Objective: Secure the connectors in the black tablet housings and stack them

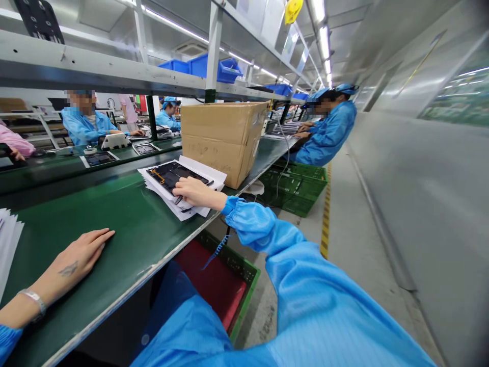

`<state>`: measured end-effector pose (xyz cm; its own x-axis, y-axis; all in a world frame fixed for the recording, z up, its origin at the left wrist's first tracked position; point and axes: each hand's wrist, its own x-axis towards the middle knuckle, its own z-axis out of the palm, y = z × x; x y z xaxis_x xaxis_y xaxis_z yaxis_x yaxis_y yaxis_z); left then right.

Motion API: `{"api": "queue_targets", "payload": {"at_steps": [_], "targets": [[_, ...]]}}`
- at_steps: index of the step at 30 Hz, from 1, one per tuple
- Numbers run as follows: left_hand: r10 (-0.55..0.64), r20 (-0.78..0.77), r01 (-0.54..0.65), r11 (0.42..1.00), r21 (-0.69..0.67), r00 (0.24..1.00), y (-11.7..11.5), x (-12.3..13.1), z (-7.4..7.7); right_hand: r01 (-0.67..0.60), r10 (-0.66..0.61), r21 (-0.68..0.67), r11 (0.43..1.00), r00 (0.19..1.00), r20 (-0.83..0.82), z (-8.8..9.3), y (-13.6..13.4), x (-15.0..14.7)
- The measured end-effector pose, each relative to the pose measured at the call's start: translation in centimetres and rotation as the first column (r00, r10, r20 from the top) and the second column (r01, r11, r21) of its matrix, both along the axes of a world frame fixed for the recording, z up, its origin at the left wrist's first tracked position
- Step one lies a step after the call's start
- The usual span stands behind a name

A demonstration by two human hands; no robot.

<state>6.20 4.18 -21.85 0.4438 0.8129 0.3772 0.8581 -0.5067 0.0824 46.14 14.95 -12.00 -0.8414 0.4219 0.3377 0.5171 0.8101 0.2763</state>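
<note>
My left hand (78, 257) lies flat on the green work surface (126, 244), fingers stretched out and holding nothing. Farther along the bench, my right hand (196, 192) has its fingers bent and closed at the near side of a black tablet housing (170, 173). An orange flex cable runs along the housing's left part. Beneath it is a stack of white paper sheets (153, 184), fanned unevenly near the bench edge. A small dark piece shows under my right fingertips; I cannot tell whether it belongs to the housing.
A large cardboard box (217, 137) stands right behind the paper stack. More white sheets (9, 239) lie at the far left. Below the bench edge are a green crate (250, 285) and several green crates (298, 188). A person in blue (328, 127) works farther along.
</note>
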Motion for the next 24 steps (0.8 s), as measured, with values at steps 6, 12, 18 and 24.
{"api": "queue_targets", "payload": {"at_steps": [6, 12, 18, 24], "targets": [[0.098, 0.563, 0.084, 0.954, -0.289, 0.821, 2.1, 6.3, 4.6, -0.032, 0.033, 0.008, 0.999, 0.983, -0.183, 1.2, 0.5, 0.6], [0.274, 0.808, 0.26, 0.851, -0.457, 0.522, 7.9, 14.9, 9.6, -0.059, 0.065, 0.026, 0.998, 0.951, -0.301, 0.5, 0.6, 0.3], [0.514, 0.786, 0.264, 0.75, -0.606, 0.342, 13.2, 20.3, 11.7, -0.063, 0.077, 0.053, 0.997, 0.94, -0.333, -1.5, 0.8, 0.3], [0.584, 0.747, 0.131, 0.753, -0.644, 0.317, 14.6, 21.9, 11.1, -0.127, 0.147, 0.078, 0.989, 0.922, -0.358, -2.8, 0.6, -0.3]]}}
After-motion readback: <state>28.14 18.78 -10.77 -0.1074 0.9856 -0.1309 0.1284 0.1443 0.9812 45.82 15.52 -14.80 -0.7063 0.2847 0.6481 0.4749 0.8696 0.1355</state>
